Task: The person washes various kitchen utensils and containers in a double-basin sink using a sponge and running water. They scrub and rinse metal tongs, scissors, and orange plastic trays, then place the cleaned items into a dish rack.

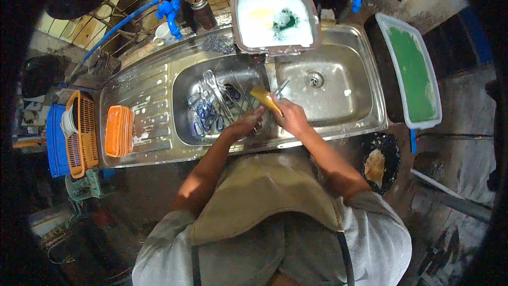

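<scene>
My right hand [293, 117] grips a yellow sponge-like pad [266, 100] over the divider between two steel basins. A thin grey metal piece [282, 87] sticks out beyond its fingers; what it belongs to is hidden. My left hand [247, 123] is just left of the pad, fingers curled over the left basin [181, 127]. Blur hides whether it holds one of the thin rods there. In that basin lie several scissors with blue handles [204, 114] and metal tongs [216, 89], wet and heaped together. The right basin [333, 99] shows its drain [314, 79].
A brown tub [234, 12] of foamy water, with a dark green scrubber [286, 23], stands behind the basins beside steel wool [218, 43]. Blue taps [170, 16] hang above. Stacked orange baskets [119, 131] sit on the left drainboard. A tub with green contents [412, 75] stands right.
</scene>
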The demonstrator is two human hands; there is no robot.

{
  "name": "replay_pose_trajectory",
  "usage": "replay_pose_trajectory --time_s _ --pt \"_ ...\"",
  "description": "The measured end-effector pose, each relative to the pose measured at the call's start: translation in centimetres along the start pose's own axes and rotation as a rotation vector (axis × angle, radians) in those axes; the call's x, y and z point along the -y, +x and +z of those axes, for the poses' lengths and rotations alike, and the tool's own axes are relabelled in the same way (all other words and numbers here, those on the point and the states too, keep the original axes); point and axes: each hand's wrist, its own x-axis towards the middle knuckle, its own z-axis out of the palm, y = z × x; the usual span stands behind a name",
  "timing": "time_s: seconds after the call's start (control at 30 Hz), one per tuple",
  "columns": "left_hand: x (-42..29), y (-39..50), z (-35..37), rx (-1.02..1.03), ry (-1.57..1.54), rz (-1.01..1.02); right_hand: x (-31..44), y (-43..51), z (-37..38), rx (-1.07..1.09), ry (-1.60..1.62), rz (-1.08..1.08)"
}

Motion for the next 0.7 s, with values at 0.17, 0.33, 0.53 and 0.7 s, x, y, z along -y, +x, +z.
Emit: replay_pose_trajectory --time_s 0.17,0.33,0.53,0.7 --pt "1.2 0.7 1.7 -0.309 0.712 0.040 -0.4 0.9 0.1 0.171 -0.053 -0.014" --pt "9.3 2.6 -1.1 -0.105 0.489 0.511 -1.4 1.4 0.1 0.138 -0.040 0.058" --pt "6.2 2.3 -0.9 -0.061 0.218 0.184 -2.3 -0.4 -1.3 0.050 0.053 -0.006" --pt "6.6 3.0 0.4 -0.268 0.317 0.517 -6.2 0.1 -2.0 0.005 -0.004 0.366"
